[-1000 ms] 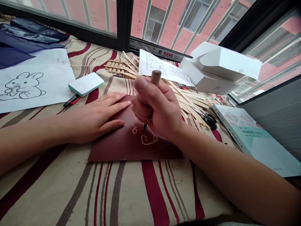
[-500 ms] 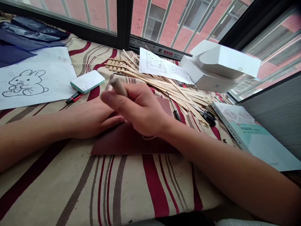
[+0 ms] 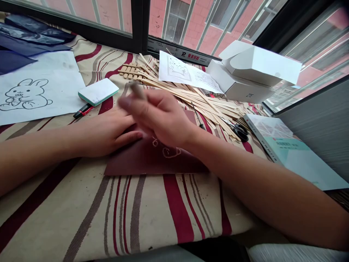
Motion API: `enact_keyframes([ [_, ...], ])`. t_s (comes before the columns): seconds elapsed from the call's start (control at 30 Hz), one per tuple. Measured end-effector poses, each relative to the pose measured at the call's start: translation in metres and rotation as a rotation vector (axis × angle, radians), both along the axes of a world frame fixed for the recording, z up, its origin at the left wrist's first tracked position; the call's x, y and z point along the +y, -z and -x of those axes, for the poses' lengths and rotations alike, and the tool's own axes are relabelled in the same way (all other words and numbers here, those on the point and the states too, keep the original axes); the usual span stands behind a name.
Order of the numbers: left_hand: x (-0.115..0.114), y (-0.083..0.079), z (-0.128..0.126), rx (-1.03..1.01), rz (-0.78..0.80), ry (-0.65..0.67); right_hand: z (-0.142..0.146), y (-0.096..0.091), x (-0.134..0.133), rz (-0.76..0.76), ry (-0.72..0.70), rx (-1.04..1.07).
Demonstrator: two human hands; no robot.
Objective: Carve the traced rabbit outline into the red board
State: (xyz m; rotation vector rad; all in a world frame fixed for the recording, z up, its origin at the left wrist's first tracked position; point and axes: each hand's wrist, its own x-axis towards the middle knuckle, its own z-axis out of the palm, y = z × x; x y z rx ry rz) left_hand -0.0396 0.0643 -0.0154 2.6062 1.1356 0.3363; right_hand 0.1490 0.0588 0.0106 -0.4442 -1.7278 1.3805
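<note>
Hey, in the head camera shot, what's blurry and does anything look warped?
In the head view, the right hand and the tool handle it holds are motion-blurred, while the left hand and rabbit drawing stay sharp; the window bars splay outward, apparently from wide-angle distortion.

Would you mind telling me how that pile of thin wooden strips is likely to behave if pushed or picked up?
The thin wooden strips look light and slender, so they would probably flex a little and might snap if bent hard. They lie loosely crossed, so a push would likely shift several at once rather than one strip.
</note>
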Motion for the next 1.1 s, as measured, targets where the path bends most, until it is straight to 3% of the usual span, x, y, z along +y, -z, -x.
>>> enact_keyframes([
  [0.07,-0.001,-0.001,0.0,0.015,-0.02,0.048,0.003,0.002,-0.001,0.07,0.263,0.033],
  [0.13,-0.001,-0.002,0.0,0.03,-0.042,0.058,0.003,0.002,-0.001,0.134,0.377,0.023],
  [0.2,-0.002,-0.003,0.0,0.051,-0.038,0.062,0.001,0.001,0.0,0.174,0.293,0.0],
  [0.37,-0.003,-0.006,0.0,0.069,-0.04,0.069,-0.013,-0.005,0.008,0.262,-0.19,0.058],
  [0.43,-0.002,-0.005,0.0,0.067,-0.039,0.069,-0.015,-0.005,0.009,0.297,-0.217,0.087],
  [0.5,-0.001,-0.002,0.001,0.07,-0.044,0.063,-0.013,-0.003,0.008,0.287,-0.101,0.112],
  [0.67,0.008,0.015,0.008,0.078,-0.041,-0.005,-0.002,0.007,0.006,0.226,0.457,0.102],
  [0.77,0.011,0.02,0.011,0.068,-0.018,-0.038,-0.002,0.009,0.007,0.239,0.571,0.107],
  [0.83,0.01,0.018,0.01,0.063,-0.025,-0.027,-0.006,0.008,0.008,0.263,0.446,0.115],
  [0.93,0.005,0.007,0.005,0.064,-0.05,0.032,-0.013,0.001,0.008,0.304,0.039,0.122],
  [1.0,0.001,0.0,0.002,0.077,-0.051,0.057,-0.016,-0.003,0.007,0.33,-0.143,0.127],
  [1.03,0.0,-0.001,0.001,0.082,-0.052,0.062,-0.016,-0.005,0.007,0.343,-0.174,0.122],
  [1.1,0.0,-0.001,0.002,0.083,-0.061,0.064,-0.014,-0.006,0.006,0.347,-0.094,0.137],
])
